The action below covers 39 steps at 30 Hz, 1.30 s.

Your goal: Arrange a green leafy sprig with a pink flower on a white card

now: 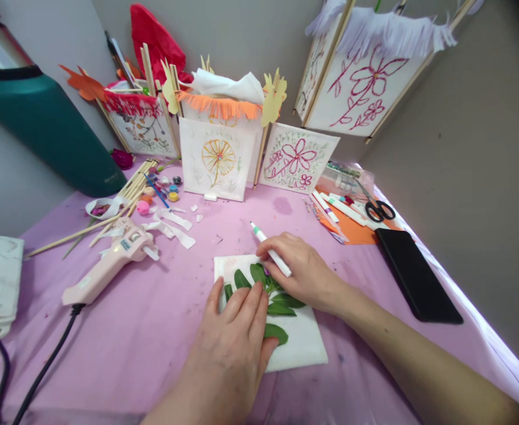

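A white square panel (304, 348) lies on the purple cloth in front of me, with a sprig of green leaves (281, 304) on it. My left hand (235, 336) rests flat over the sprig, fingers stretched out and spread, covering part of the leaves. My right hand (301, 268) grips a white marker (279, 261) with a green band. The marker is tilted, its green end pointing up and away to the left, above the panel's far edge. The right fingertips are close to the upper leaves, and whether they touch them cannot be told.
A pink glue gun (109, 265) with a black cord lies left, near wooden sticks (131, 192) and paper strips. A teal bottle (51, 130) stands behind. Decorated panels (217, 159) line the back. Scissors (378, 209), markers and a black phone (419, 274) are at right.
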Each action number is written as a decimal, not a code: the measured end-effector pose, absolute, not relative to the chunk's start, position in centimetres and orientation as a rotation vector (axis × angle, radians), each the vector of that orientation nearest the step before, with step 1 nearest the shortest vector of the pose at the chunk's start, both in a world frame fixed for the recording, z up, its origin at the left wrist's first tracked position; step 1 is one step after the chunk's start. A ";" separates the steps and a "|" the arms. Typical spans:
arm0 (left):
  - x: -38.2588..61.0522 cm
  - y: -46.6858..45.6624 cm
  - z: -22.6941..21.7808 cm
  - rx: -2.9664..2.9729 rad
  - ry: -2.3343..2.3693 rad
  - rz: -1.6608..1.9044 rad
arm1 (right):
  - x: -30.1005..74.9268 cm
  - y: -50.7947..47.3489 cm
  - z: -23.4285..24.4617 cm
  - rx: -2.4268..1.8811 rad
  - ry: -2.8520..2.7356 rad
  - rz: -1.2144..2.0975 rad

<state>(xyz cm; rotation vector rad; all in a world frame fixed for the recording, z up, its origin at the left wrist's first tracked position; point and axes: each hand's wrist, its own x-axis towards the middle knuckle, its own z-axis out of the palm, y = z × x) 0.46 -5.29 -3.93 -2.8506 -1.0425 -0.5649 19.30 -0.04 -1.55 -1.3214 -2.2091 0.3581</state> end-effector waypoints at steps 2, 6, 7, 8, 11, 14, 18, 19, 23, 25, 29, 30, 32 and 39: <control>0.5 -5.3 -3.9 -2.855 -1.037 -0.576 | 19.1 0.0 -1.7 -1.296 -2.240 0.362; 0.5 -5.2 -4.0 -2.856 -1.040 -0.572 | 19.0 -0.1 -2.1 -1.317 -2.275 0.319; 0.5 -5.2 -4.0 -2.852 -1.043 -0.572 | 19.0 -0.2 -2.1 -1.336 -2.268 0.309; 0.5 -5.2 -4.1 -2.849 -1.046 -0.570 | 19.2 -0.3 -2.0 -1.357 -2.254 0.300; 0.5 -5.3 -4.1 -2.849 -1.052 -0.568 | 19.4 -0.5 -1.7 -1.388 -2.206 0.288; 0.5 -5.3 -4.0 -2.858 -1.046 -0.561 | 19.2 -0.6 -1.5 -1.352 -2.217 0.310; 0.5 -5.3 -3.9 -2.858 -1.054 -0.541 | 18.6 -0.5 -1.8 -1.332 -2.282 0.313; 0.5 -5.3 -3.9 -2.858 -1.056 -0.542 | 18.6 -0.5 -1.9 -1.336 -2.296 0.308; 0.5 -5.3 -3.9 -2.852 -1.060 -0.554 | 18.9 -0.7 -1.9 -1.388 -2.269 0.271; 0.5 -5.3 -4.0 -2.849 -1.062 -0.545 | 19.3 -0.8 -1.8 -1.427 -2.231 0.263; 0.5 -5.3 -4.0 -2.846 -1.054 -0.526 | 19.6 -1.2 -1.6 -1.506 -2.221 0.261; 0.5 -5.3 -4.0 -2.844 -1.051 -0.524 | 19.6 -1.2 -1.6 -1.517 -2.233 0.255; 0.5 -5.3 -4.0 -2.836 -1.051 -0.526 | 19.6 -1.2 -1.7 -1.525 -2.255 0.233; 0.5 -5.3 -3.8 -2.862 -1.045 -0.511 | 20.1 -1.2 -0.5 -1.323 -2.142 0.386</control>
